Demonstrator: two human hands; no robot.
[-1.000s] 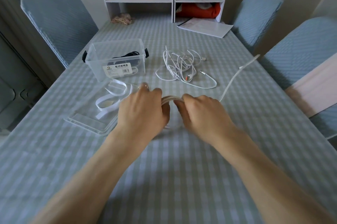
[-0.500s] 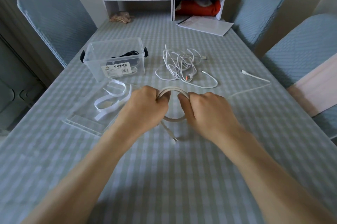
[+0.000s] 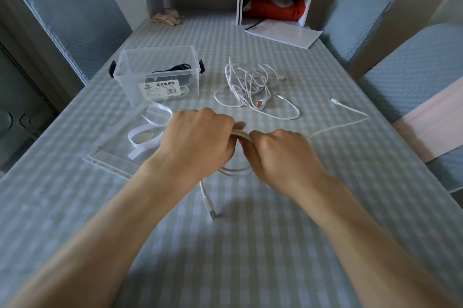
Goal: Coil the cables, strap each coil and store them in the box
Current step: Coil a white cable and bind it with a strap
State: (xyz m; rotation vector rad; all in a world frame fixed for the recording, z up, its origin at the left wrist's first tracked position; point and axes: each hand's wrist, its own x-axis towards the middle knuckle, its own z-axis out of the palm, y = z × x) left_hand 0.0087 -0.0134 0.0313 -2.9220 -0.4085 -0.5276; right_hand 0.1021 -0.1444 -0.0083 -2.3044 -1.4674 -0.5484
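Lowest in the frame, at centre, we note the USB plug (image 3: 212, 213) of the white cable (image 3: 235, 171) hanging from the hands to the checked counter (image 3: 250, 257); half a second ago it sat higher and nearer the fingers. Above it, the left hand (image 3: 198, 143) grips the gathered loops and the right hand (image 3: 280, 153) grips them just beside it, both with fingers curled round the coil. The loop between them has flattened and tightened since the earlier frame. To the right of centre, the cable's free tail (image 3: 350, 117) runs out across the counter; it is shorter than a second ago, when it reached the right edge. We judge that one or two turns remain before strapping.

Left of centre, white straps (image 3: 147, 129) lie on the clear lid (image 3: 110, 162), untouched. Farther up, the tangled white cables (image 3: 248, 87) await coiling. At upper left, the clear box (image 3: 160, 74) already holds a dark cable.
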